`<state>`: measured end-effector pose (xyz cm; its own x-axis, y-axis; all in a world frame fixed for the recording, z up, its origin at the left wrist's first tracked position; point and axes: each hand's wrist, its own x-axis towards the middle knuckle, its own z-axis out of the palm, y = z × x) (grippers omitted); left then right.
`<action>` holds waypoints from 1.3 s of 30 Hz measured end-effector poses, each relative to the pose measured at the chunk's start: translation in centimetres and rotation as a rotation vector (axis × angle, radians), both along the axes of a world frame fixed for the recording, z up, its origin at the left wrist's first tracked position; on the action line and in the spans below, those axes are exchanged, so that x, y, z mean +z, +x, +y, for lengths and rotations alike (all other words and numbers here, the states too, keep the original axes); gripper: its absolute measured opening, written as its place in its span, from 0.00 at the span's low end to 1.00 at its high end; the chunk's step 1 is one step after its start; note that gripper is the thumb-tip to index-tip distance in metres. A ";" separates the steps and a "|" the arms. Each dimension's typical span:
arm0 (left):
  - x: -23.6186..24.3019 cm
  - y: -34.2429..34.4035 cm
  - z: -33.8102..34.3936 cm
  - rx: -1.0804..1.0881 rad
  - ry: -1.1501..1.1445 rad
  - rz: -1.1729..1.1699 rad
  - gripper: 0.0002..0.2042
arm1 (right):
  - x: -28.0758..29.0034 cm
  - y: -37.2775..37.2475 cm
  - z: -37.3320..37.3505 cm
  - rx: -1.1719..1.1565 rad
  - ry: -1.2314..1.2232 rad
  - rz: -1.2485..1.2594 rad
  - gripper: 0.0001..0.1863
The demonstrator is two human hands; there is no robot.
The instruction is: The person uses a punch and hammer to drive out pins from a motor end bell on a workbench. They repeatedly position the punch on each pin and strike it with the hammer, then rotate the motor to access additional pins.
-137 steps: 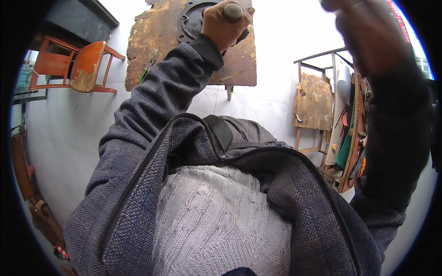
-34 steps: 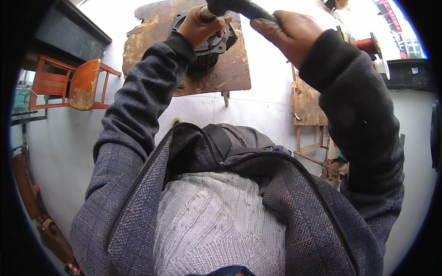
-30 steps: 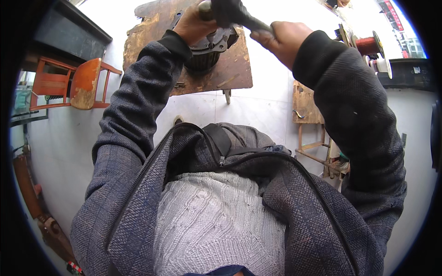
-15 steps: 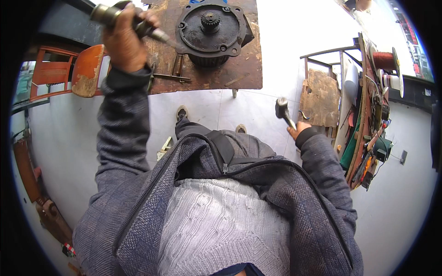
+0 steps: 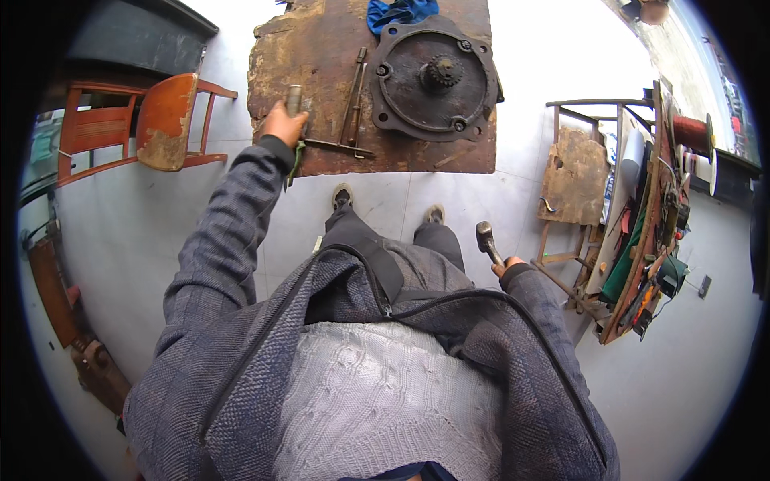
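Note:
At the left part of the worn wooden table, my left hand is closed round a grey metal cylindrical tool; the tool's lower part is hidden by the hand. Low at my right side, away from the table, my right hand grips a hammer by its handle, head pointing up and forward. On the table's right half sits a dark, greasy motor with a toothed shaft rising from its round flange. Between it and my left hand lie a T-shaped bar tool and long rod-like tools.
A blue cloth lies behind the motor. An orange wooden chair stands left of the table. To the right are a worn wooden stool and a rack crowded with tools and a spool of red-brown wire.
My left hand has come down from above the table, bringing the cylindrical tool to its left side. My right hand, with the hammer, has dropped lower. The table and motor sit further right in view.

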<state>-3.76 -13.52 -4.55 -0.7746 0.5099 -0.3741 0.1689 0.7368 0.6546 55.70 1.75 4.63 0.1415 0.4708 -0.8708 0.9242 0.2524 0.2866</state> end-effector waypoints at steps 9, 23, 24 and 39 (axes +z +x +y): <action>-3.7 0.3 7.2 -0.252 -0.467 0.385 0.20 | -1.3 -2.8 6.6 0.117 -0.015 0.083 0.25; -7.1 -0.5 6.4 -0.315 -0.493 0.163 0.27 | -11.4 -13.0 17.4 0.047 0.304 0.622 0.40; -6.1 -0.5 6.4 -0.258 -0.425 0.226 0.28 | -12.2 -13.6 17.2 0.018 0.309 0.616 0.45; 27.0 13.2 18.9 -1.110 -0.089 0.671 0.31 | -4.5 -9.4 16.7 0.107 0.150 0.631 0.37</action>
<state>9.41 5.39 22.47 -0.0054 0.9892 -0.1463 0.9864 0.0292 0.1616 46.35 18.43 0.18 -0.4294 0.5765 -0.6952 0.8983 0.3519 -0.2630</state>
